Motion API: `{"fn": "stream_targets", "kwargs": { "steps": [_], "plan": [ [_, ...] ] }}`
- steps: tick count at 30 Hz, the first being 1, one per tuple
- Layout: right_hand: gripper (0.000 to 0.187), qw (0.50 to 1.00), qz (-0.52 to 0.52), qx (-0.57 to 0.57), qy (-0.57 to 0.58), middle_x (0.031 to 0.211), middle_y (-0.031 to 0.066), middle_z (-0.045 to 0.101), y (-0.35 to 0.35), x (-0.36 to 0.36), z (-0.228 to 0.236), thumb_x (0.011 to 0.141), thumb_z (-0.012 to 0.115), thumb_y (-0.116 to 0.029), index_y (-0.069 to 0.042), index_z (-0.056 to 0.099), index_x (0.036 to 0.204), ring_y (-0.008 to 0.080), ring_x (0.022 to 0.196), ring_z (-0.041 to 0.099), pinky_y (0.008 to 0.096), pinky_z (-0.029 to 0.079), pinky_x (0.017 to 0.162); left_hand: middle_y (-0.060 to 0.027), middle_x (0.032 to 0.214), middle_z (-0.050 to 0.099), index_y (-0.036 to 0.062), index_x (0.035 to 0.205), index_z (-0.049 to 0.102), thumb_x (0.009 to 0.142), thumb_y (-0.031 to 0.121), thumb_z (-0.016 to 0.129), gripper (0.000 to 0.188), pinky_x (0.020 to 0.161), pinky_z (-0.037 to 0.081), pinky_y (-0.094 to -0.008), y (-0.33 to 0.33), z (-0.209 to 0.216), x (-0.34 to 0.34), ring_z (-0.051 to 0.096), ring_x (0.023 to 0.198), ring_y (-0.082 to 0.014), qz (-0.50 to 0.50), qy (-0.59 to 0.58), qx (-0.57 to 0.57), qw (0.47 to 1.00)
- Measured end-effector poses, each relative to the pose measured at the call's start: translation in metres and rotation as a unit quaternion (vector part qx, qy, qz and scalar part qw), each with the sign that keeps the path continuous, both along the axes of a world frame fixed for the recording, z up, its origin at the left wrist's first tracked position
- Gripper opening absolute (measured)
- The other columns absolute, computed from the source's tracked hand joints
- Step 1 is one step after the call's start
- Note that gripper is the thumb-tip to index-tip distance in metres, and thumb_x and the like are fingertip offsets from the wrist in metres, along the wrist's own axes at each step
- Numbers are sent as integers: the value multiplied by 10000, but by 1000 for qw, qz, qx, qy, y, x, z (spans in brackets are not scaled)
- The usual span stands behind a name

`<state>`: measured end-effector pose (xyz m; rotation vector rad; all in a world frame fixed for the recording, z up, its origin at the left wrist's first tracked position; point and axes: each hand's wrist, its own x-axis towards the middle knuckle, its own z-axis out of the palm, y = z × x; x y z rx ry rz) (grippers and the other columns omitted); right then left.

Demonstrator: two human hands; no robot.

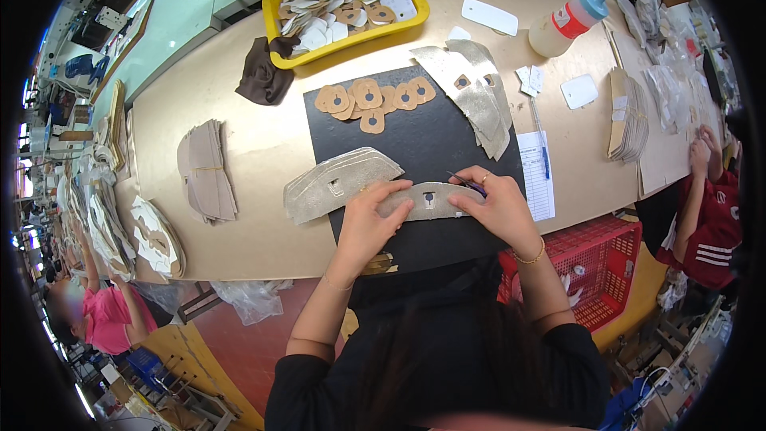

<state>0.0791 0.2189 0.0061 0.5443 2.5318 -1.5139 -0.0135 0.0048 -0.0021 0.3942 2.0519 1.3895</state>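
The person's black top [447, 359] came up to the black mat [431, 251], over whose near half the left hand [371, 214] and right hand [499, 206] pinched a curved grey piece [444, 200], the right also holding a dark tool [476, 188].

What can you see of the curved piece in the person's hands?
The curved piece is a thin, greyish arch, perhaps leather. Near its middle is a pale-edged, keyhole-like shape with a dark centre. It stretches left to right over the black mat, bulging away from the person. The left hand grips its left end, the right hand its right.
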Motion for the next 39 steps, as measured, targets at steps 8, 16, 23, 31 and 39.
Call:
{"fn": "stream_targets", "kwargs": {
  "steps": [8,16,23,31,39],
  "plan": [
    [261,1000,16,26,-7,908,152,736,0,-1,1,850,750,-221,-55,704,1046,320,793,719,358,544,701,-60,838,618,25,1092,717,822,82,789,285,548,470,-263,2,-6,1,595,587,-123,-22,94,-6,995],
    [264,999,19,30,-13,930,156,737,1,-2,1,854,742,-223,-48,702,1047,321,835,719,365,546,736,-102,848,643,21,1066,709,825,96,782,263,582,510,-313,6,-2,2,645,601,-192,-19,93,-24,995],
    [272,999,23,36,-16,930,159,736,1,-4,1,847,743,-228,-48,702,1046,326,845,718,368,548,751,-104,863,654,22,1065,709,826,97,780,261,585,521,-318,5,-2,3,650,601,-196,-17,95,-23,995],
    [269,999,20,39,6,856,151,727,2,-5,-2,830,764,-181,-9,704,1028,224,651,682,307,503,617,-107,860,656,19,1059,707,825,96,781,257,584,521,-315,6,-2,3,650,597,-197,-14,90,-26,996],
    [264,999,20,42,8,843,156,726,2,-5,-4,833,763,-182,-12,702,1026,235,655,685,305,511,627,-108,854,654,16,1062,706,824,91,781,260,582,518,-312,6,-2,3,652,594,-196,-16,104,-29,994]
  ]
}}
